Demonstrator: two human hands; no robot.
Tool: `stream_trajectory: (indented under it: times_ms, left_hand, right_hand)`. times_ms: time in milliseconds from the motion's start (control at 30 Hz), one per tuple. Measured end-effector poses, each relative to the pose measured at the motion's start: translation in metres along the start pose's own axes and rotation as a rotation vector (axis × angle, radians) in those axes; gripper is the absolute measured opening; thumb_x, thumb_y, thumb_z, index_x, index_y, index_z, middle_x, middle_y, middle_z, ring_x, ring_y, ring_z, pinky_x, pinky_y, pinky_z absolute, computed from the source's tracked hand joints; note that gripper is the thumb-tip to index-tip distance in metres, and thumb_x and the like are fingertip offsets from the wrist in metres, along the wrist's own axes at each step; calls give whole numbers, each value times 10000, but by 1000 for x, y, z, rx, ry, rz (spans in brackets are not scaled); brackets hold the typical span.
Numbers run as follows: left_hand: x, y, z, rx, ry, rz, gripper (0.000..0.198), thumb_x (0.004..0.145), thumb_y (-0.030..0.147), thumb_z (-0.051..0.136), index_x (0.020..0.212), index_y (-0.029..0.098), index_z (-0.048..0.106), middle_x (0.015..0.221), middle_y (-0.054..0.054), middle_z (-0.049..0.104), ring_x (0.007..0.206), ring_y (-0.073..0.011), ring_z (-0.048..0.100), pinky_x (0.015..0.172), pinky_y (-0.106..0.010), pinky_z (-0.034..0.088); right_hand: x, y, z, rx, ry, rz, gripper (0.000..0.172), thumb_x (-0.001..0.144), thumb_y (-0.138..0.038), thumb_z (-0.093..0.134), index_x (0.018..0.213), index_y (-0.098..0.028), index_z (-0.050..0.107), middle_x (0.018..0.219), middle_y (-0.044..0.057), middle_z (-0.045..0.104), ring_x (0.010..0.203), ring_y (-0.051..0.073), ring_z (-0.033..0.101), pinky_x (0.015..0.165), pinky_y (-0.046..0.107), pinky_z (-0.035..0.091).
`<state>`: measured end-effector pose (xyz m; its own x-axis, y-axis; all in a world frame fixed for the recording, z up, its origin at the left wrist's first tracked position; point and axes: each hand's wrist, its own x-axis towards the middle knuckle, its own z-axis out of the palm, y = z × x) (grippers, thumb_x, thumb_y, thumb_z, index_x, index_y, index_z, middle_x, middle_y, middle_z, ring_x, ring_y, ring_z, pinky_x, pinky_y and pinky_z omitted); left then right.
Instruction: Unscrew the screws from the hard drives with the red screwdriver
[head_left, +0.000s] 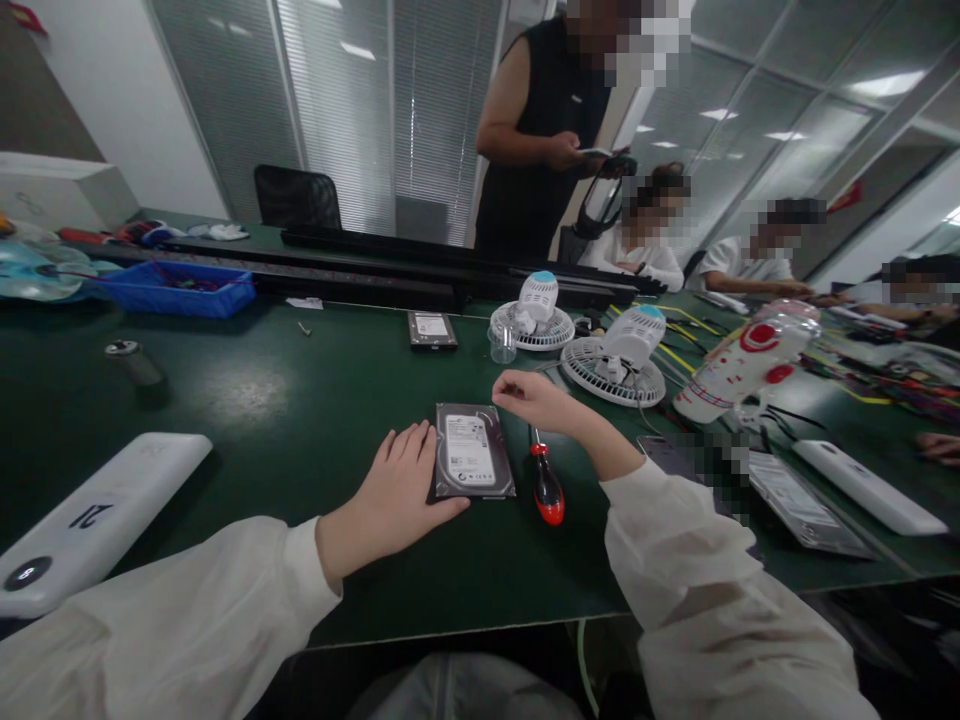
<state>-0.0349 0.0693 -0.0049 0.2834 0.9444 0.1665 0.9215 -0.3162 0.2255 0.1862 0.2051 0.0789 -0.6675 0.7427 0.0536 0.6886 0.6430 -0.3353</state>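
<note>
A hard drive (471, 455) with a white label lies flat on the green table in front of me. My left hand (397, 490) rests along its left side, fingers stretched out against the edge and the thumb by the near left corner. Above the drive's far right corner, the fingers of my right hand (536, 398) are pinched together; whatever may be between them is too small to make out. A red-and-black screwdriver (548, 485) lies right of the drive, its shaft pointing away, partly under my right hand.
Beyond the drive sit a second hard drive (432, 330), a clear plastic cup (503, 343) and two white fans (630, 350). White power banks (112, 510) lie at both sides. A blue tray (180, 288) and a metal cylinder (133, 362) are left, a bottle (750, 360) right. People are across the table.
</note>
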Motion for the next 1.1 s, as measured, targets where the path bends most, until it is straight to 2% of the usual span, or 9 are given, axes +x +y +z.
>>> stream_trajectory:
  times_ms: [133, 267, 567, 700, 1100]
  left_hand:
    - [-1, 1, 0, 21, 23, 11, 980, 899, 759, 478, 1554, 40, 355, 1596, -274, 426, 1490, -418, 396, 1228, -606, 283]
    - [-2, 1, 0, 22, 37, 28, 963, 900, 755, 480, 1560, 66, 349, 1600, -259, 429, 1484, -415, 405, 1222, -605, 288]
    - [-1, 3, -1, 4, 60, 30, 929, 898, 738, 496, 1554, 97, 356, 1576, -247, 460, 1475, -412, 416, 1216, -617, 283]
    - [-1, 3, -2, 17, 35, 17, 940, 896, 737, 502, 1545, 71, 366, 1577, -259, 453, 1477, -417, 409, 1220, -615, 277]
    - [-1, 1, 2, -6, 52, 21, 930, 894, 745, 495, 1564, 116, 352, 1589, -237, 448, 1480, -417, 403, 1218, -627, 273]
  right_hand:
    - [5, -33, 1, 80, -121, -166, 108, 948, -204, 578, 927, -128, 652, 918, 48, 632, 879, 144, 537, 793, 261, 434]
    - [17, -49, 11, 85, -202, -249, 80, 922, -159, 599, 899, -125, 667, 972, 73, 621, 994, 189, 503, 882, 320, 406]
    - [33, -50, 27, 112, -273, -301, 124, 935, -200, 616, 923, -124, 713, 1006, 84, 617, 1034, 210, 492, 936, 364, 400]
    - [32, -49, 27, 130, -255, -302, 134, 937, -206, 625, 912, -124, 728, 999, 84, 620, 1027, 208, 491, 915, 354, 407]
    - [32, -50, 29, 146, -183, -304, 104, 898, -157, 660, 838, -128, 739, 920, 66, 650, 975, 189, 516, 882, 343, 411]
